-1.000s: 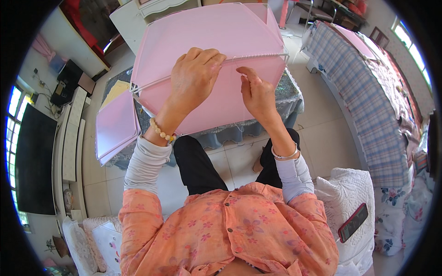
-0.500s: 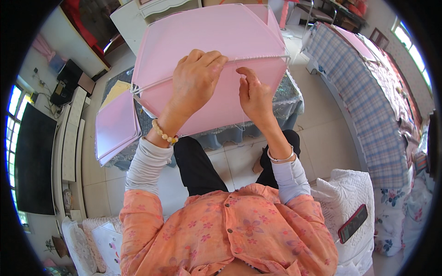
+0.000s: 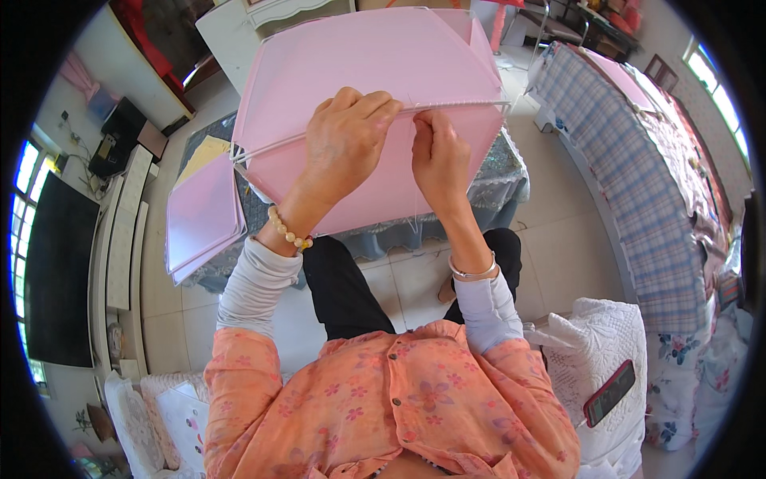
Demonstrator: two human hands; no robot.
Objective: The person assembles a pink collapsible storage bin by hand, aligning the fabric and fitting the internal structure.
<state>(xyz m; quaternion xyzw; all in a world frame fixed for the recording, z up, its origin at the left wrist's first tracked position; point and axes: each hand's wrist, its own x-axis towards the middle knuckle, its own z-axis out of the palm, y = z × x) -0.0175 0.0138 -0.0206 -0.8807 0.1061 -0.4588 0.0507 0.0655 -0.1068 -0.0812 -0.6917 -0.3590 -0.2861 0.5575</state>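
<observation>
A large box-like form of pink panels (image 3: 367,60) on a thin white frame stands in front of me. White thread is wound in close turns along the front frame bar (image 3: 471,103), to the right of my hands. My left hand (image 3: 347,144) is closed over this bar and the panel edges, its fingertips hidden behind them. Just right of it, my right hand (image 3: 441,156) is pinched shut at the seam below the bar. A loose white thread (image 3: 415,209) hangs down beside it; a needle, if any, cannot be made out.
The form rests on a table with a grey-blue lace cloth (image 3: 511,172). Flat pink panels (image 3: 203,215) lie stacked at its left. A bed with a plaid cover (image 3: 614,184) stands on the right. A phone (image 3: 610,393) lies on white quilted fabric beside me.
My right hand has risen slightly to the bar, and its spread finger and thumb have closed into a pinch. The left hand keeps its grip with little movement.
</observation>
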